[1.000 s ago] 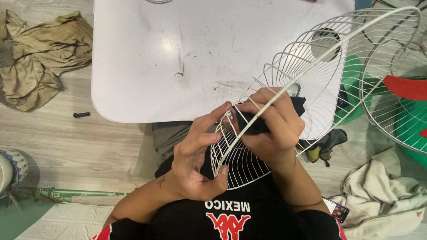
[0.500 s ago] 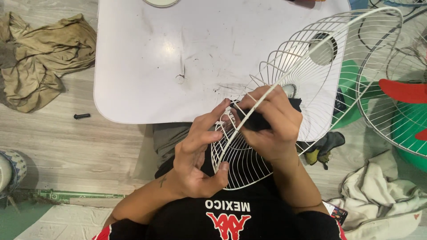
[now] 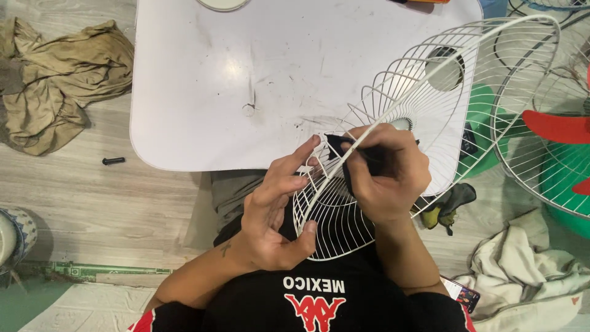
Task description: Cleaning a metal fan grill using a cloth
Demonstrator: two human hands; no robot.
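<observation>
The left hand [image 3: 270, 212] grips the near rim of a white wire fan guard [image 3: 405, 117], thumb curled under the rim and fingers loosely spread over the wires, half closed. The right hand [image 3: 387, 169] is closed around a dark cloth [image 3: 338, 150] and presses it against the guard's wires just beside the left fingertips. The guard stands tilted, its near rim in the person's lap and its far rim lifted above the right edge of the white table [image 3: 209, 80]; it hangs past the table's near right corner.

On the table's far edge lies part of a round pale dish [image 3: 222, 3]. On the floor off the table's left edge lies a crumpled tan cloth [image 3: 55, 80], and near the near left corner a small black bolt [image 3: 114, 161]. Off the right edge stands a second wire guard [image 3: 547, 154] with a red blade [image 3: 556, 126] and a green fan body [image 3: 485, 129] behind it. A pale rag [image 3: 528, 270] lies on the floor at the person's right, with a phone [image 3: 461, 294] touching the right forearm, and a dark glove [image 3: 448, 206] just below the held guard
</observation>
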